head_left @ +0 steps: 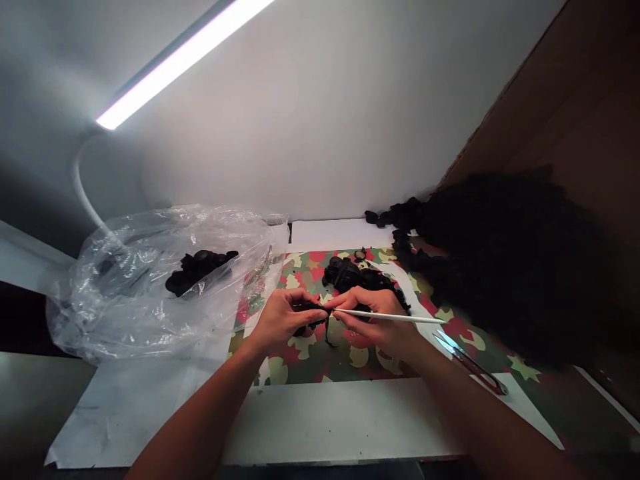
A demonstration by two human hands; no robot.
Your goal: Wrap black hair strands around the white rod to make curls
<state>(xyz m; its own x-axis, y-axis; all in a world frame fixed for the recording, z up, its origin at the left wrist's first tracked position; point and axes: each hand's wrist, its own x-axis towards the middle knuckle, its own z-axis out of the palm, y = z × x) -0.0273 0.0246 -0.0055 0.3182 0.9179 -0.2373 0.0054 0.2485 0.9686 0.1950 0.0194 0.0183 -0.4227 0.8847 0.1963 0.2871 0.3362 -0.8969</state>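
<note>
Between the thumb and fingers of my left hand point(287, 319) is a small black rubbery-looking piece point(314, 325), with a thin dark strip dangling below it. My right hand point(376, 317) pinches a slim white stick point(395, 316); its tip meets the black piece, while the other end points right. The fingertips of both hands almost touch. Just behind them lies a pile of black pieces point(345, 272), partly covered by my right hand. What exactly the black pieces are, I cannot make out.
A large black heap point(510, 267) fills the right side beside a cardboard wall point(595, 113). Scissors point(473, 367) lie right of my hands on the patterned sheet point(310, 367). At left, a clear plastic bag point(145, 320) holds black pieces point(197, 270). A lit tube lamp point(185, 63) hangs above.
</note>
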